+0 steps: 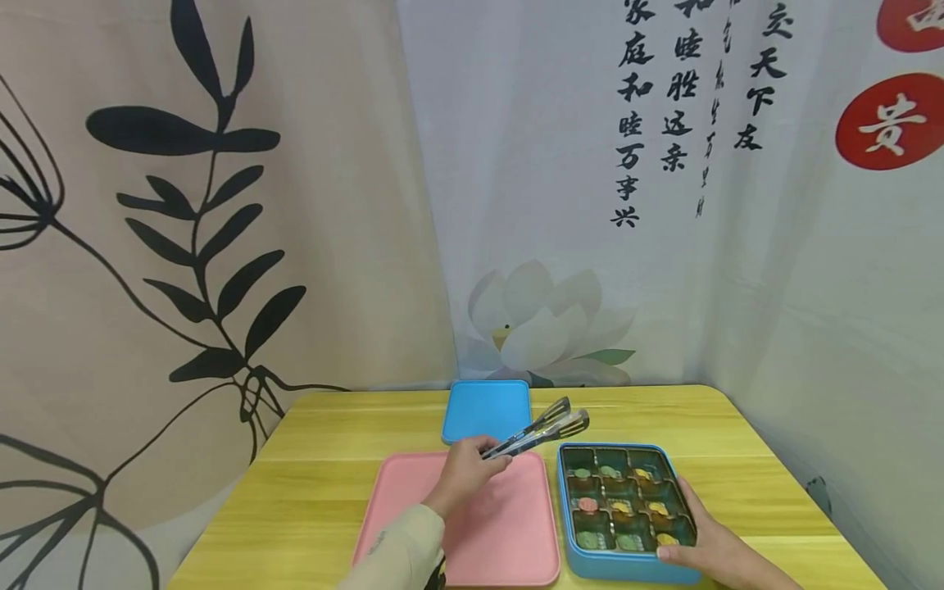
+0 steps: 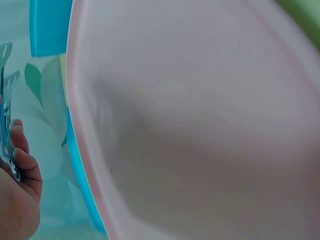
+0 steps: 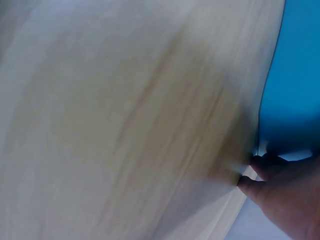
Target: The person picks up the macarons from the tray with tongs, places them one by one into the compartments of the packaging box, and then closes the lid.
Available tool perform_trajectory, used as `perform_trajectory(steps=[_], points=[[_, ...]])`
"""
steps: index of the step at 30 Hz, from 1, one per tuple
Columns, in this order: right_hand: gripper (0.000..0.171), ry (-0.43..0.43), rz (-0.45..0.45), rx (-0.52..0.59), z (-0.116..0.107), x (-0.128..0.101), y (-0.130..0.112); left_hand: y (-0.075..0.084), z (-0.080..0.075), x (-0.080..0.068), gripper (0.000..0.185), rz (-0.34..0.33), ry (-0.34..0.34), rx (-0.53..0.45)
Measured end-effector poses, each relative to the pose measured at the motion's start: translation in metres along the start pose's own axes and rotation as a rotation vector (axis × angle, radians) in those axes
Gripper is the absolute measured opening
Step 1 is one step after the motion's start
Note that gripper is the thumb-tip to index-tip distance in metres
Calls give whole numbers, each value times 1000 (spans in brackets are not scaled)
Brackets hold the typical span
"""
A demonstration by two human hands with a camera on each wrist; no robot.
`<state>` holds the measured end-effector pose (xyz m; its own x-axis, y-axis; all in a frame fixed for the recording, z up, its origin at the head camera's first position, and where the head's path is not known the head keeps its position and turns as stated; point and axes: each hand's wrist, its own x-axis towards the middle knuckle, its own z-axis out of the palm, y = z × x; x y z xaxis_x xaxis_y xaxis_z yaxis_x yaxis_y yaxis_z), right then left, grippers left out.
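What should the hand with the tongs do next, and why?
Probably lower the tongs toward a sweet in the blue box. The left hand holds them above the pink tray, tips near the box's far edge, while the right hand steadies the box's near corner.

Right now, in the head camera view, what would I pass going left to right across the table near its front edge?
Pink tray → left hand holding metal tongs → blue compartment box → right hand on the box's near right corner.
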<state>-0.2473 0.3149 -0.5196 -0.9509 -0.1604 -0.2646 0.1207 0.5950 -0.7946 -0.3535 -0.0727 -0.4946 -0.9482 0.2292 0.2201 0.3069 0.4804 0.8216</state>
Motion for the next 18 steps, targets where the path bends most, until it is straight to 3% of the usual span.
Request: perform_trajectory(steps=[18], points=[[116,-26,-25,19,-1,0,2,-21,-37,-4,20,-35,58,-12]])
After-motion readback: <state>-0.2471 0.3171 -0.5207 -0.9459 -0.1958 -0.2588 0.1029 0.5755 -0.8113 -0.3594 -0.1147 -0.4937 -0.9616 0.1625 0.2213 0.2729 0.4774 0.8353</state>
